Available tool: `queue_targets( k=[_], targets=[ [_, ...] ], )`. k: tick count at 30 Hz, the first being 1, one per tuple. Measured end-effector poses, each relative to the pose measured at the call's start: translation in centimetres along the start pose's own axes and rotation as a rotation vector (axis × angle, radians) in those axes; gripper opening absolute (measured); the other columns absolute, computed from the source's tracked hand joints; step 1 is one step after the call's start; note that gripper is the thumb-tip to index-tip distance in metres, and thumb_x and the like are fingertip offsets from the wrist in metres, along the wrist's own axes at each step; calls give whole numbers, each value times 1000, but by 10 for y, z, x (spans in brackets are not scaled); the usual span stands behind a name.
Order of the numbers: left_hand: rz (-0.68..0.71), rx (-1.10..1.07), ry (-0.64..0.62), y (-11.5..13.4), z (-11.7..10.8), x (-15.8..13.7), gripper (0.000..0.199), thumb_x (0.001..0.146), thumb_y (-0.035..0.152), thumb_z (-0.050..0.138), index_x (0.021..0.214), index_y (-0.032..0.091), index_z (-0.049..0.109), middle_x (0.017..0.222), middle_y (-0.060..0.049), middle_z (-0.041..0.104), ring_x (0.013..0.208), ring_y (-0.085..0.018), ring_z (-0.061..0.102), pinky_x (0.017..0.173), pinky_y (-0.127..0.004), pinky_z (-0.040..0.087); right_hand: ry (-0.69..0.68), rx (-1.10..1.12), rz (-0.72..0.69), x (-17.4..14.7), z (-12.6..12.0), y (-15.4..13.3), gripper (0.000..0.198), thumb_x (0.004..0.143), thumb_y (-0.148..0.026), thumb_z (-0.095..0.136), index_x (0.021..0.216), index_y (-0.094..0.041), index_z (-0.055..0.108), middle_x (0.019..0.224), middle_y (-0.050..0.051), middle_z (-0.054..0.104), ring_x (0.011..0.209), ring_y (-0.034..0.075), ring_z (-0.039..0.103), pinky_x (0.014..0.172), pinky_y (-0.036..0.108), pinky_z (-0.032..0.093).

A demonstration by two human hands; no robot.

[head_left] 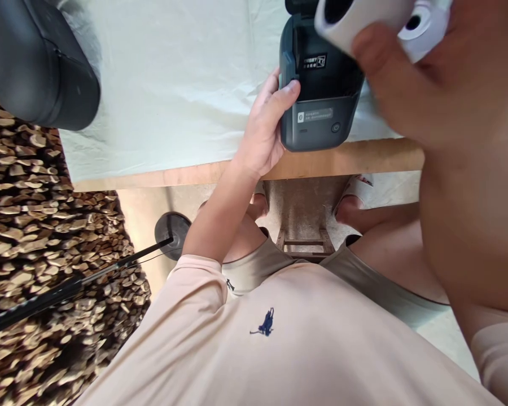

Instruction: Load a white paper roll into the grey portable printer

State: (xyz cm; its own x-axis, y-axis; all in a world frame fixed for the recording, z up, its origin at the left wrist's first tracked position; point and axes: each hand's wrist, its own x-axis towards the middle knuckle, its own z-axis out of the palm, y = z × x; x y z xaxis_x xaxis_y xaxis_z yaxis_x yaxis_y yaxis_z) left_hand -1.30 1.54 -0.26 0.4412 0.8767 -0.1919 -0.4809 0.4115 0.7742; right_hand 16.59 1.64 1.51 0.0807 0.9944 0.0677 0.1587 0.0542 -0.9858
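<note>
My left hand (265, 124) grips the left side of a dark grey portable label printer (317, 121), its thumb over the side edge. The printer's lid is up, and its bay shows a small printed label inside. A power button and a sticker are on the front part. Above the bay's right side, close to the camera, my right hand (406, 90) holds a white paper roll (375, 22) with its thumb against it. Beside that roll, partly behind the fingers, is a white round piece (425, 28) with a dark hole; I cannot tell what it is.
A pale sheet (173, 84) covers the table, whose wooden edge (161, 176) faces me. At the upper left stands a dark grey rounded case (38, 67). Below are a black pole stand's round base (165, 225), stacked firewood (46, 237) and a wooden stool (307, 247).
</note>
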Motion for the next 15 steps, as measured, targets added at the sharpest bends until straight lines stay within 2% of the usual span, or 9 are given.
queue_targets(
  k=[1, 3, 4, 7, 12, 15],
  targets=[
    [6, 3, 0, 0, 0, 0, 26, 74, 22, 38, 98, 25, 45, 88, 4, 58, 116, -14, 37, 91, -27, 43, -117, -355, -116, -3, 7, -7, 48, 60, -50, 45, 100, -22, 49, 99, -12, 43, 100, -9, 39, 90, 5, 31],
    [11, 11, -11, 0, 0, -1, 23, 74, 23, 38, 96, 22, 46, 90, 4, 57, 116, -15, 37, 92, -30, 42, -208, -778, -231, -7, 16, -15, 50, 64, -51, 39, 108, -27, 40, 108, -14, 38, 104, -7, 37, 96, 11, 30],
    [6, 18, -18, 0, 0, -1, 22, 74, 22, 39, 94, 22, 47, 92, 4, 57, 116, -15, 38, 92, -30, 42, -221, -913, -255, -7, 19, -16, 49, 66, -51, 36, 109, -28, 37, 109, -15, 36, 106, -6, 36, 98, 14, 29],
    [-5, 48, -5, 0, 0, -1, 20, 72, 24, 42, 91, 22, 48, 94, 3, 56, 114, -17, 40, 89, -29, 44, -208, -1007, -210, -5, 22, -14, 42, 70, -50, 28, 105, -29, 37, 107, -14, 38, 106, -4, 36, 98, 21, 28],
    [-3, 99, 19, -1, 0, -2, 25, 73, 27, 40, 97, 20, 45, 90, 3, 55, 111, -17, 43, 83, -28, 47, -218, -1007, -197, -2, 20, -11, 38, 71, -49, 26, 102, -32, 40, 96, -12, 43, 90, -9, 37, 86, 17, 27],
    [-18, 96, 16, -1, -1, -1, 24, 73, 28, 41, 96, 21, 45, 92, 3, 55, 110, -17, 44, 84, -29, 46, -207, -1037, -177, -2, 18, -14, 37, 70, -48, 27, 102, -34, 40, 92, -11, 44, 93, -8, 37, 91, 19, 26]
  ],
)
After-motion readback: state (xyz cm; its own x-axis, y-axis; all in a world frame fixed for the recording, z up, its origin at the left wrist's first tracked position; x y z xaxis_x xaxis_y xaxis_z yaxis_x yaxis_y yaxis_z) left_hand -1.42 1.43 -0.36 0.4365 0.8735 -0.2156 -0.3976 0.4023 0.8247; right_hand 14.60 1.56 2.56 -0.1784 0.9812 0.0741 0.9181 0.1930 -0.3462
